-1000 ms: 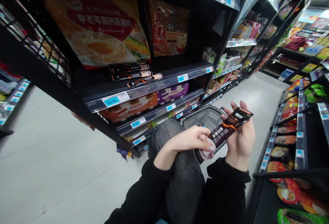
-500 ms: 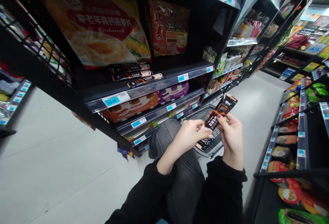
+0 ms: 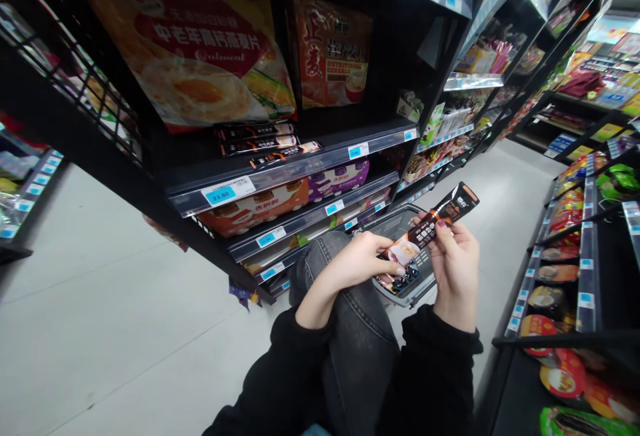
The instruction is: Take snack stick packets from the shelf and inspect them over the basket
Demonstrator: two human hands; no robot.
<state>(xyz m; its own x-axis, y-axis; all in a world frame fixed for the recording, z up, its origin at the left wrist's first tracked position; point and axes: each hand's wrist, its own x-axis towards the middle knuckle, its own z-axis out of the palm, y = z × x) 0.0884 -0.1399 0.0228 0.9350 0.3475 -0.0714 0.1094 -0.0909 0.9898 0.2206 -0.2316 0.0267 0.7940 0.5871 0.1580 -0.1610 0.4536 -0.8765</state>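
Observation:
A long, narrow stick packet [image 3: 424,231], black and orange with a picture of a cup on it, is held between both hands. My left hand [image 3: 367,259] pinches its lower end between thumb and fingers. Farther up the packet, my right hand [image 3: 455,259] is closed on it with the thumb on the front. Below the hands a grey shopping basket [image 3: 427,283] rests on the floor, with several small dark packets [image 3: 400,279] inside. Similar black stick packets [image 3: 265,143] lie stacked on the shelf at left.
A large oatmeal bag [image 3: 200,56] and a red cereal bag [image 3: 333,49] stand on the dark shelf. Beneath are cup packs [image 3: 260,206] on a lower shelf. Another shelf with noodle bowls [image 3: 563,369] borders the aisle on the right. My bent knee [image 3: 325,256] is beside the basket.
The packet has turned to lie flatter, its upper end shifting right. My right hand has moved slightly right, and more of the cup picture shows by my left hand.

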